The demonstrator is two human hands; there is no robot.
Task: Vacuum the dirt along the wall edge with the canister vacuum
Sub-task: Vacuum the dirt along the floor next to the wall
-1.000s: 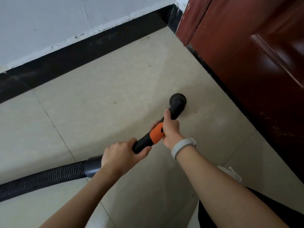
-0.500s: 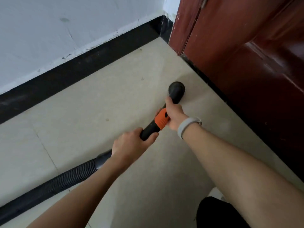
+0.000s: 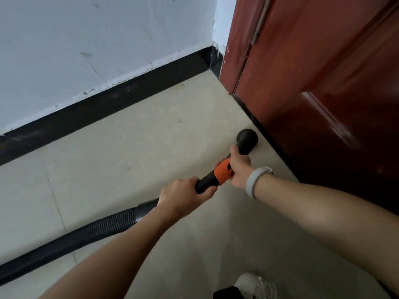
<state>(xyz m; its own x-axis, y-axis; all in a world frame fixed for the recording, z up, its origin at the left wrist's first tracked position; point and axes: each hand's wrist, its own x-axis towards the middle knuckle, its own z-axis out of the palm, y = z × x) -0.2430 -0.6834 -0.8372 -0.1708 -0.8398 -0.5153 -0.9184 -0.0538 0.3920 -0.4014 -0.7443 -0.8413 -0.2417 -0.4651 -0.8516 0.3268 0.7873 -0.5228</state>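
Observation:
A black vacuum wand with an orange collar ends in a round black nozzle resting on the beige floor tiles, right beside the dark strip under the red-brown door. My right hand grips the wand just behind the nozzle; a pale wristband sits on that wrist. My left hand grips the black tube below the orange collar. The ribbed black hose trails from the tube to the lower left edge of the view. The canister itself is out of view.
A white wall with a black baseboard runs along the left and back. A red-brown door closes off the right side. A white shoe shows at the bottom. Small specks dot the floor tiles.
The nozzle has slid forward along the door's bottom edge toward the corner, both hands travelling with it. The view has tilted up, showing more wall and door.

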